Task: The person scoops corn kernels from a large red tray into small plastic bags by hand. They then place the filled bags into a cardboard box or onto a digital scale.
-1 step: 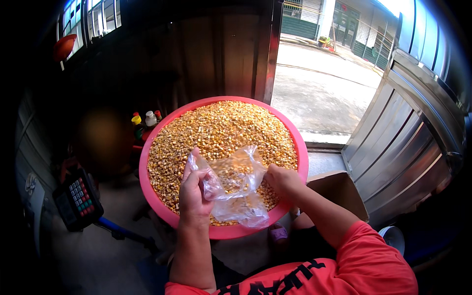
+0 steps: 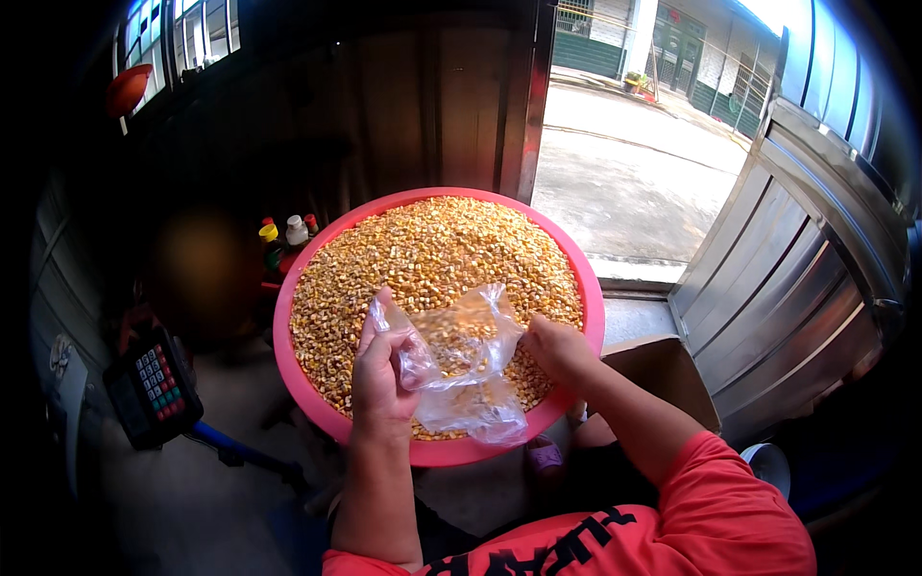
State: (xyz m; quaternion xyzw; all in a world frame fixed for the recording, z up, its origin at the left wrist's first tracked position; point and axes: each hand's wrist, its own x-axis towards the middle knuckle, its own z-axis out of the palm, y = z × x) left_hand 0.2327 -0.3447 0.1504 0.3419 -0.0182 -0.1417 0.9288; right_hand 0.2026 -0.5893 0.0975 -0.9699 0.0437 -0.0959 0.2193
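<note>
Clear plastic bag (image 2: 471, 415) hangs over corn kernels (image 2: 432, 245) in a pink basin (image 2: 593, 307), its opposite edges clamped by the left hand (image 2: 384, 374) and, apparently, the right hand (image 2: 559, 351), likely to hold it spread.

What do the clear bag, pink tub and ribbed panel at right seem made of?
Clear bag: probably thin plastic film; see-through, glossy creases.
Pink tub: likely moulded plastic, satin; smooth, evenly coloured rim.
Ribbed panel: apparently bare sheet metal; silvery, streaked reflections.
</note>
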